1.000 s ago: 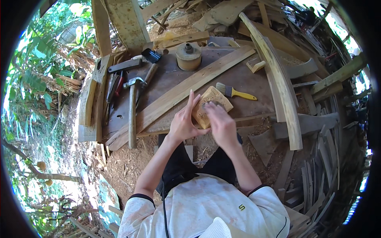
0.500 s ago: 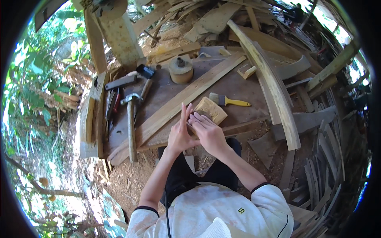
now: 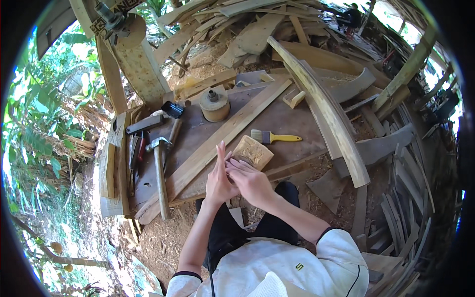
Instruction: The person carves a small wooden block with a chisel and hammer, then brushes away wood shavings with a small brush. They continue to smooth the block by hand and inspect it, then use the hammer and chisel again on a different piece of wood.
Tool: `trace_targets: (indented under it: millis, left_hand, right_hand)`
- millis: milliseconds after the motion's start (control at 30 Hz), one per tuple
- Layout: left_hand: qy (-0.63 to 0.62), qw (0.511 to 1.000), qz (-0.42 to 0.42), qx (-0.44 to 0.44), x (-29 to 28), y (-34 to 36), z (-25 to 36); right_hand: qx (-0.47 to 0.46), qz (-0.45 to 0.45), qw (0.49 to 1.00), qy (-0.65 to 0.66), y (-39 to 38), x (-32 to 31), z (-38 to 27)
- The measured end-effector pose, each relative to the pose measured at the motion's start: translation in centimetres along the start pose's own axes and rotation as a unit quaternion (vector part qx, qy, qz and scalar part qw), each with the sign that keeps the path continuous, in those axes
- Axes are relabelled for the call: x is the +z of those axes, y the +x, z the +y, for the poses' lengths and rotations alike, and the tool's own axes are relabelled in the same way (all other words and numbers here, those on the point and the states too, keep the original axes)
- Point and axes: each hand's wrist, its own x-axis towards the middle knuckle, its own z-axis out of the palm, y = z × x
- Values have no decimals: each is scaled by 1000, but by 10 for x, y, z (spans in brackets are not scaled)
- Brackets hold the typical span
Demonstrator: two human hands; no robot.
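Observation:
My left hand is raised at the near edge of the workbench, its fingers stretched up and apart from the thumb. My right hand lies against its palm side, fingers straight and flat. I see nothing plainly held; the space between the palms is hidden. Just beyond the right fingers sits a pale, squarish wooden block with a rough top. A dark rounded patch shows at its near side, partly covered by my fingers; I cannot tell what it is. A paintbrush with a yellow handle lies behind the block.
A long plank crosses the workbench diagonally. Left of it lie a hammer and several hand tools. A round wooden piece with a metal fitting stands behind. A long curved timber leans at right, near scrap wood.
The view has shifted, so the bench sits lower and further left in it. My hands have come closer together, the right fingers now against the left palm. Block and brush stay put.

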Motion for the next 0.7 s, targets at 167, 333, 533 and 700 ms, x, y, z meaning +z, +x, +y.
trace_targets:
  millis: [167, 333, 533, 700]
  left_hand:
    - [19, 1000, -14, 12, -2, 5, 9]
    - [36, 999, -23, -1, -3, 2, 12]
    - [38, 999, -19, -2, -1, 1, 5]
    - [41, 999, -17, -3, -1, 1, 11]
  right_hand:
    - [124, 30, 990, -51, 5, -29, 3]
    - [40, 54, 995, -69, -15, -25, 20]
    - [43, 18, 998, -40, -35, -19, -4]
    - [66, 52, 995, -48, -41, -16, 4]
